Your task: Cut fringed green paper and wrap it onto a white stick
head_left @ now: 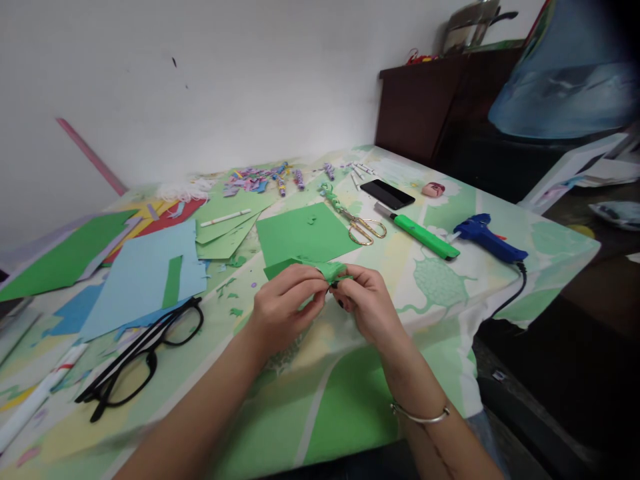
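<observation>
Between my two hands, just above the near part of the table, is a small piece of green paper (330,269). My left hand (287,303) pinches it from the left, and my right hand (369,300) pinches it from the right with fingertips close together. My fingers cover much of the piece, so its exact shape is hidden. A flat green paper sheet (305,233) lies just beyond my hands. Gold-handled scissors (367,230) rest at the sheet's right edge, their blades partly covered by curled green paper bits (330,193).
A green box cutter (425,237), a blue glue gun (490,239) with a cord and a black phone (387,193) lie to the right. Black eyeglasses (145,353) and a light blue sheet (145,273) are at left. Paper scraps (247,180) and rolled paper pieces (299,179) lie farther back.
</observation>
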Available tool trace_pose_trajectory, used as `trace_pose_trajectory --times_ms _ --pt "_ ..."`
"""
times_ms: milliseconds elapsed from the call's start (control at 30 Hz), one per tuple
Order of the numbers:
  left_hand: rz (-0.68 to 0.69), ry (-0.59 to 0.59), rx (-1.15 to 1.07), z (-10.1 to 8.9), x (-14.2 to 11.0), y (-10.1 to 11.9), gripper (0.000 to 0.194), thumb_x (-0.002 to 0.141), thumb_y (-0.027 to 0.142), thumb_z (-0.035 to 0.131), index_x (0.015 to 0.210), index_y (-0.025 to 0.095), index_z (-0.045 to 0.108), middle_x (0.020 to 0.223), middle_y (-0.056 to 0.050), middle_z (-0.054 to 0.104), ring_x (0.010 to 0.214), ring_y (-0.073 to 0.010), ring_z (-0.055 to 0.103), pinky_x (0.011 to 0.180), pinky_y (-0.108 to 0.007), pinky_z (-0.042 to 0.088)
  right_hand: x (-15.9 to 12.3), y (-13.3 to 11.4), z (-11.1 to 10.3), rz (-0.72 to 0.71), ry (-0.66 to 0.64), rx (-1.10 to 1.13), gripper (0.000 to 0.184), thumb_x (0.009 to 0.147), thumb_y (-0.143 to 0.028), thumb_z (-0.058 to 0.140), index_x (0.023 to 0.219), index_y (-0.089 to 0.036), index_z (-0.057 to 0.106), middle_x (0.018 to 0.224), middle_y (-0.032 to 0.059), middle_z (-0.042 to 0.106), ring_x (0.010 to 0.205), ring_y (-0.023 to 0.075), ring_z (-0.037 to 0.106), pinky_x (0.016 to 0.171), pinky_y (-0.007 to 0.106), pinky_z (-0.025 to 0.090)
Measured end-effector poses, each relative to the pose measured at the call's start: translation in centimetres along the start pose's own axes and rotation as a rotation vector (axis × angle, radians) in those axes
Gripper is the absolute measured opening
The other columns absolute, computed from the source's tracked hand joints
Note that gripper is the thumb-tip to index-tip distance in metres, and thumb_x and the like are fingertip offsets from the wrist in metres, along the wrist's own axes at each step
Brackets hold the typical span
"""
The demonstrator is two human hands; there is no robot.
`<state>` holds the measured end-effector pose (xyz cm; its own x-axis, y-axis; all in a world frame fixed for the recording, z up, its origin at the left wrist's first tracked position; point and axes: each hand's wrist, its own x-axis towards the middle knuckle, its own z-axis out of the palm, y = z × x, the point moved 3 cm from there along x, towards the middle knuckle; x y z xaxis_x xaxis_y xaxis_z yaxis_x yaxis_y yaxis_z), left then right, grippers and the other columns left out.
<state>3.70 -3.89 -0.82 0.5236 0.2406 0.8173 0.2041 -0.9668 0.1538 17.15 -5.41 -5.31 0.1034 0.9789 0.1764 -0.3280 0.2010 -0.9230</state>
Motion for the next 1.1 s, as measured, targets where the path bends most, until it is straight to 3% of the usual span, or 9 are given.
trace_pose_trajectory --times_ms 500,833,1100 --pt "-0.126 0.016 -0.066 -0.2 0.3 0.0 0.016 0.074 0.003 0.060 0.079 0.017 0.064 0.079 -0.007 0.068 0.076 -0.0164 0.064 0.071 -0.029 0.053 0.0 -0.1 0.1 -0.024 -0.027 0.012 0.014 0.067 -0.006 0.051 0.056 -0.016 0.054 0.045 -0.0070 0.045 0.042 0.0057 0.036 0.044 0.021 0.027" --pt "-0.327 0.034 -0.091 -0.1 0.3 -0.4 0.011 0.071 0.006 0.062 0.072 0.017 0.064 0.072 -0.004 0.068 0.069 -0.0148 0.064 0.065 -0.026 0.051 0.0 -0.6 0.3 -0.033 -0.055 0.124 0.014 0.066 -0.013 0.066 0.079 -0.016 0.063 0.071 -0.0016 0.060 0.062 0.0088 0.053 0.059 0.021 0.040" --pt "-0.502 0.028 -0.214 0.0 0.0 -1.1 0.008 0.072 0.009 0.062 0.072 0.017 0.065 0.073 -0.004 0.068 0.068 -0.0155 0.063 0.064 -0.028 0.051 0.4 0.0 0.2 0.004 -0.031 0.102 0.022 0.062 -0.024 0.078 0.075 -0.017 0.062 0.068 -0.0012 0.059 0.064 0.0111 0.054 0.058 0.022 0.041"
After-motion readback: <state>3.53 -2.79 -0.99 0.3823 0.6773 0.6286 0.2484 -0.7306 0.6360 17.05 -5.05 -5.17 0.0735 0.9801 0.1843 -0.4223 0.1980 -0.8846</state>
